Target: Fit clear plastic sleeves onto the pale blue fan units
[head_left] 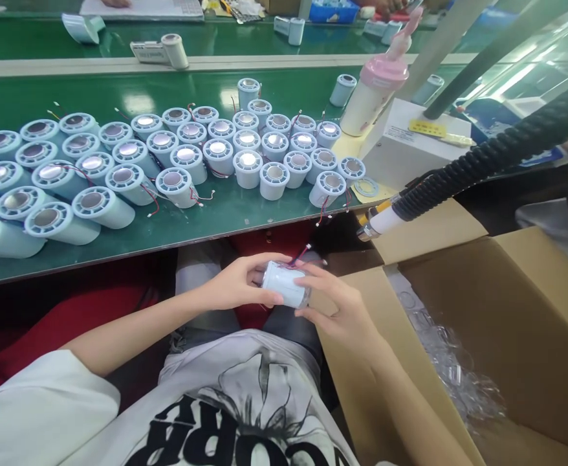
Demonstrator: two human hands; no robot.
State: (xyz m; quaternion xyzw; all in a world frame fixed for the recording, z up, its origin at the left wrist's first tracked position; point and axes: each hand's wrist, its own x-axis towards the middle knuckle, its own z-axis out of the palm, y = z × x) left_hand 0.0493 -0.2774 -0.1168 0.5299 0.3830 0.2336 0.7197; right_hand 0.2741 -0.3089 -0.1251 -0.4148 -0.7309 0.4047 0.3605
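Observation:
Over my lap I hold a light blue cylindrical housing [284,285], tilted on its side, with thin red and dark wires at its upper edge. My left hand [245,281] wraps its left end, thumb along the lower side. The fingers of my right hand [335,298] grip its right end, where a clear plastic rim shows. Beyond my hands, many similar blue housings [274,178] stand or lean on the green bench [201,230], with round metallic discs in their tops and wires hanging from several.
An open cardboard box [521,323] with clear plastic parts [449,356] is at my right. A black flexible hose [478,155] with a metal nozzle reaches over it. A pink-topped bottle [376,90] stands by a white device [410,142]. Other people's hands show at the far side.

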